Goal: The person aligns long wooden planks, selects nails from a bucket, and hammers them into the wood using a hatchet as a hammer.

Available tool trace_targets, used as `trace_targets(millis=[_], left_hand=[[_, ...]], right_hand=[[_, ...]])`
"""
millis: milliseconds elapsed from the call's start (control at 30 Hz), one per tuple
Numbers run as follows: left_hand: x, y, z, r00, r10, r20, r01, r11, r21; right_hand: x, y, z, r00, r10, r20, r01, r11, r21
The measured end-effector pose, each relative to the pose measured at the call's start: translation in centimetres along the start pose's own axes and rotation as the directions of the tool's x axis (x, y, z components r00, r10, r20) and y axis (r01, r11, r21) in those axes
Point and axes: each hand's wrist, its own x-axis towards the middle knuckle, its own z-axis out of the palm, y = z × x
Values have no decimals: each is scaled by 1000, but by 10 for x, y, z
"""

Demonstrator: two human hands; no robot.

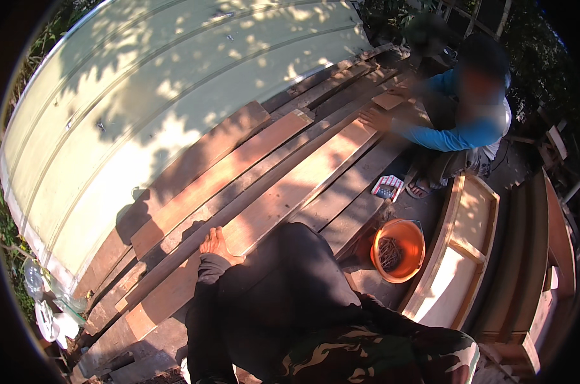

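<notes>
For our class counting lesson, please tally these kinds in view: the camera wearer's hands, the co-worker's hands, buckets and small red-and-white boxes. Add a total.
Camera wearer's hands: 1, the left hand
Co-worker's hands: 2
Buckets: 1, an orange bucket
Small red-and-white box: 1
Total: 5

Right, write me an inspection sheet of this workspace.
Surface: layered planks, patched with sun and shade.
Work pieces: long board, with a co-worker's hand at its far end.
Clutter: orange bucket holding thin brown pieces; red-and-white box; divided wooden frame.
Hands: left hand lies on the board, thumb apart; right hand not in view.
Cables: nothing seen.
Surroundings: pale ribbed panel beside the planks; co-worker in blue sleeves opposite.
</notes>
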Motion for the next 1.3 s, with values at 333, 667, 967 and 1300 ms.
trace_targets(millis=[333, 667, 967, 1300], left_hand=[[-2, 13, -22, 999, 27, 38, -29, 998, 60], [2, 28, -24, 998, 13, 54, -19, 994, 109], [18, 44, -32, 986, -63, 151, 45, 992, 122], [8, 36, -19, 1000, 11, 14, -12, 996, 90]], right_hand=[[7, -32, 11, 1000, 9, -15, -8, 996, 84], [11, -40, 10, 1000, 3, -25, 1, 989, 147], [15, -36, 12, 1000, -3, -18, 6, 988, 151], [20, -35, 4, 1000, 3, -25, 1, 991, 134]])
